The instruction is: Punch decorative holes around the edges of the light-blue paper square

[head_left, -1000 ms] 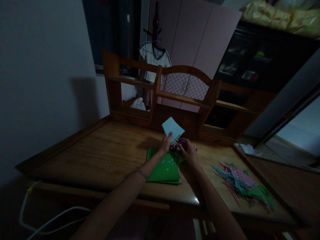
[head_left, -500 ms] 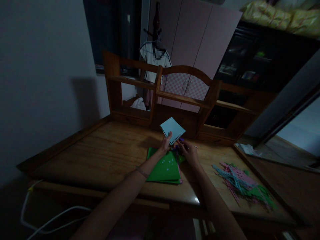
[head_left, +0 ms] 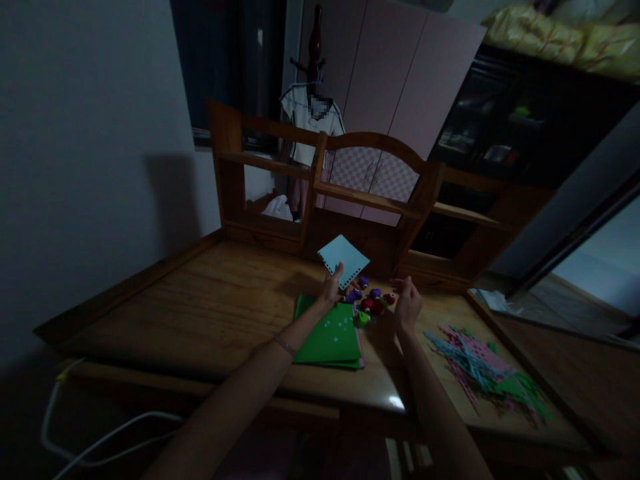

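Observation:
My left hand [head_left: 330, 291] pinches a light blue sheet of paper [head_left: 344, 256] near its lower corner, thumb on top. A row of small notches runs along its two lower edges. My right hand [head_left: 407, 305] is raised to the right of the sheet, fingers loosely bent and apart, with nothing visible in them. Between the hands lie several small purple objects [head_left: 355, 294], red objects [head_left: 373, 306] and a green object [head_left: 363, 319], too dim to name. Beneath my left wrist is a stack of green sheets [head_left: 327, 337] with pale specks on top.
A pile of pink, blue and green paper strips [head_left: 487, 367] covers the table's right side. A wooden shelf unit [head_left: 365, 193] stands along the back of the wooden table [head_left: 215, 307]. A white cable [head_left: 115, 437] hangs at the lower left.
My right hand has moved right, away from the sheet's lower corner, uncovering the small coloured objects. The left hand and sheet stay nearly in place.

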`<move>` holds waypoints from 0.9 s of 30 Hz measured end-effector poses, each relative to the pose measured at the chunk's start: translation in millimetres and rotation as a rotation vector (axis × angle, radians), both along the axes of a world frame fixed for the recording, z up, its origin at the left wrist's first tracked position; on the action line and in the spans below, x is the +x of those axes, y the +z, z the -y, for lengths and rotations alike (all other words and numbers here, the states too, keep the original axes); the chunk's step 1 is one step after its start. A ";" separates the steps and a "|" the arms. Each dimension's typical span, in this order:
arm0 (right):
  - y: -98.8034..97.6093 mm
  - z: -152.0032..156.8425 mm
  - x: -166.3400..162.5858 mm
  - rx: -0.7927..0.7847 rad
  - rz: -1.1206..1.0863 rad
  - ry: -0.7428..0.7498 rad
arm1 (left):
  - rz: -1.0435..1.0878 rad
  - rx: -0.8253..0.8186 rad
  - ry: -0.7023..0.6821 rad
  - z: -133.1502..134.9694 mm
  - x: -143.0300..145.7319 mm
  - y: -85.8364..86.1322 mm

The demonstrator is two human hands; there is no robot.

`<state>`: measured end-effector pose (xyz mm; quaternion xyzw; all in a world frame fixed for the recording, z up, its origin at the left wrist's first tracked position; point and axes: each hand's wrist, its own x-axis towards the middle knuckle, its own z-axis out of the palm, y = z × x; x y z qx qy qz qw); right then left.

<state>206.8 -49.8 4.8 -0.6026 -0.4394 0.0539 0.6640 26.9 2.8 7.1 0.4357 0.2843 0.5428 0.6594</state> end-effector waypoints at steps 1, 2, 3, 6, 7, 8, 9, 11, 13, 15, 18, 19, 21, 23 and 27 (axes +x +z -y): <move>-0.9 -0.9 1.0 0.000 0.000 -0.014 | -0.005 -0.011 -0.004 1.3 -0.8 1.7; -1.7 -1.5 1.8 -0.002 0.004 -0.025 | -0.008 -0.019 -0.006 2.3 -1.5 3.0; -2.2 -1.9 2.4 -0.006 0.008 -0.033 | -0.009 -0.023 -0.003 3.1 -2.1 3.9; -1.3 -0.5 3.0 -0.021 0.019 -0.032 | -0.009 -0.033 0.017 4.3 -3.1 4.9; -0.2 0.7 2.7 -0.027 0.040 -0.014 | -0.010 -0.035 0.025 4.4 -3.1 5.1; 1.2 2.2 2.0 -0.038 0.080 0.023 | -0.011 -0.037 0.034 4.4 -3.2 5.3; 2.9 3.7 1.1 -0.055 0.140 0.080 | -0.013 -0.038 0.043 4.5 -3.2 5.7; 6.3 6.4 -1.2 -0.106 0.314 0.241 | -0.017 -0.036 0.061 5.1 -3.1 6.8; 8.8 7.6 -3.2 -0.168 0.519 0.420 | -0.018 -0.030 0.085 5.9 -2.9 8.1; 9.4 6.7 -3.8 -0.226 0.668 0.549 | -0.010 -0.021 0.104 6.7 -2.5 9.0; 5.7 2.6 -1.9 -0.309 0.738 0.636 | 0.006 -0.013 0.110 7.2 -1.8 9.3; 3.6 1.0 -0.8 -0.341 0.746 0.645 | 0.008 -0.011 0.110 7.2 -1.6 9.1; -1.3 -1.8 1.5 -0.394 0.776 0.643 | 0.008 -0.005 0.112 7.1 -1.4 8.4; -6.2 -4.0 3.2 -0.418 0.806 0.620 | 0.012 -0.004 0.110 6.5 -1.2 7.0; -14.9 -7.4 2.9 -0.374 0.798 0.575 | 0.017 -0.001 0.111 3.1 -0.7 2.8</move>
